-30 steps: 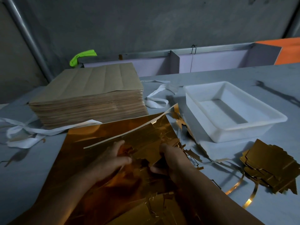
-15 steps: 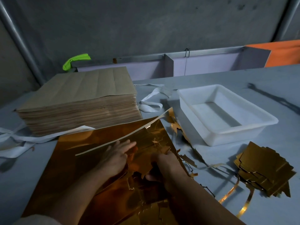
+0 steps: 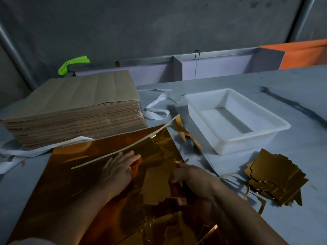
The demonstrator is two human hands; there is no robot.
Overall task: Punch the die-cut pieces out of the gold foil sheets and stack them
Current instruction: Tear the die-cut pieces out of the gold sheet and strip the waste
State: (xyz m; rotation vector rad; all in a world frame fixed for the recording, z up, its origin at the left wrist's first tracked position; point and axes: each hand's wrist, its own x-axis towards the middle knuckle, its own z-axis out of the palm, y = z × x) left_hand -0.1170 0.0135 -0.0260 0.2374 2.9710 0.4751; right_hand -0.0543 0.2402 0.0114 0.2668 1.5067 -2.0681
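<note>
Gold foil sheet (image 3: pixel 79 183) lies left of the white tray (image 3: pixel 238 144); left hand (image 3: pixel 118 171) presses flat on it, right hand (image 3: pixel 192 176) pinches its cut edge. Stack of punched pieces (image 3: pixel 276 175) sits just in front of the tray.

No writing, label, brand, number or sign can be read here. The foil sheet (image 3: pixel 70 183) shows only a plain gold surface. The paper stack (image 3: pixel 79 96) behind it is plain brown, the tray (image 3: pixel 238 138) to the right of it is plain white, and the pile of cut pieces (image 3: pixel 276 175) further right is plain gold too.
</note>
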